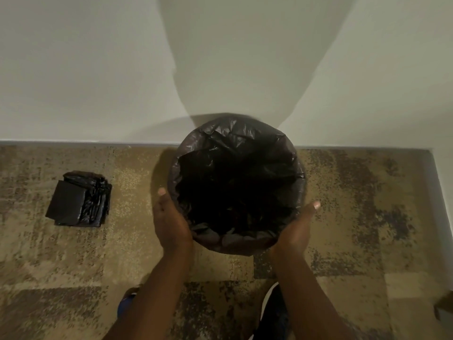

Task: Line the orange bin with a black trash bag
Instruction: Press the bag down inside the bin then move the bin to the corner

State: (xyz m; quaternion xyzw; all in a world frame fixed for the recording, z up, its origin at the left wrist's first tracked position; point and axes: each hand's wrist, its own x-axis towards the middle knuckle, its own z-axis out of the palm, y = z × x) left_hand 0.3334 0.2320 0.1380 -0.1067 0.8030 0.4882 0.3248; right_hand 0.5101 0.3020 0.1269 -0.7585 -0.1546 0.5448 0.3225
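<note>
Bin stands on carpet [343, 217] by wall, wrapped in black bag [235, 182]; no orange visible. Left hand [169, 222] and right hand [297, 229] lie open, palms flat on bag's sides, gripping nothing. Risk: bag's folded-over edge looks loose and may slip inward under a load. Spare bags [78, 198] lie well apart.

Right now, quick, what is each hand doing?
Left hand: open, palm pressed flat on the near left side of the black trash bag.
Right hand: open, cupping its near right side.
</note>
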